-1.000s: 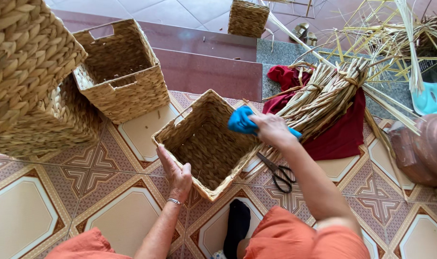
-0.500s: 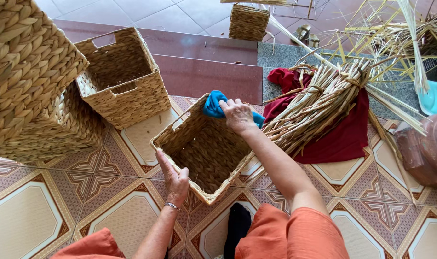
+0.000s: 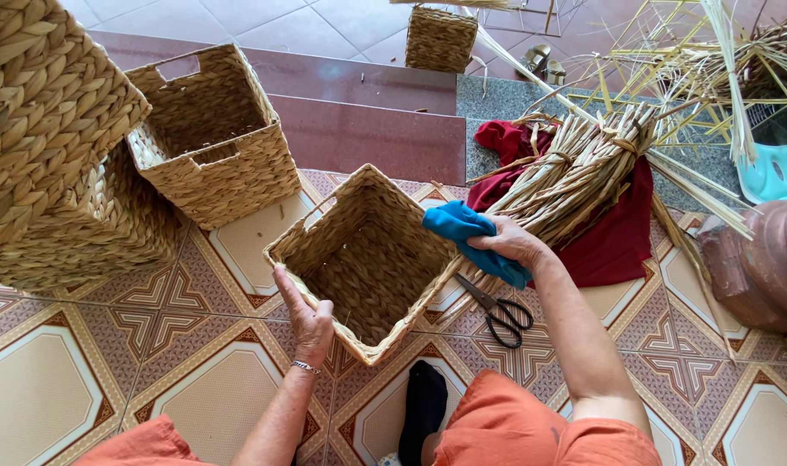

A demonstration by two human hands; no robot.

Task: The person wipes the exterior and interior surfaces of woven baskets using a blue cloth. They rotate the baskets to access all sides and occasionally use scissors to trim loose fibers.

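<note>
- The step in hand, as I judge it, is the wiping of a woven square basket (image 3: 365, 259) with a blue cloth (image 3: 471, 237); the cloth is at the right rim of the basket, on the outer edge near the top.
- The basket sits on the patterned tile floor (image 3: 66, 388) just in front of the person, tilted a little so its open mouth faces up and toward the camera. It looks empty inside.
- The right hand (image 3: 513, 243) is closed over the blue cloth — the fingers curl around it and press it against the rim. The cloth is bunched, not spread flat.
- The left hand (image 3: 310, 318) rests on the near rim of the basket, fingers half open and laid along the woven edge, the thumb apart. It seems to steady the basket; it holds nothing else.
- The next move, in my judgement, calls for a firm hold from the left hand so the light basket does not slide, and for the cloth to follow the rim or go down the inner wall without catching on the weave.
- Just beside the basket on the right lie black-handled scissors (image 3: 500, 311) on the floor, blades closed — near enough to the right forearm that some care is needed.
- Behind the right hand is a bundle of dried straw stalks (image 3: 583, 168) lying on a dark red cloth (image 3: 618, 233).
- On the left stand more woven baskets, one open basket with handle holes (image 3: 212, 138) and a large one (image 3: 40, 112) very near the camera.
</note>
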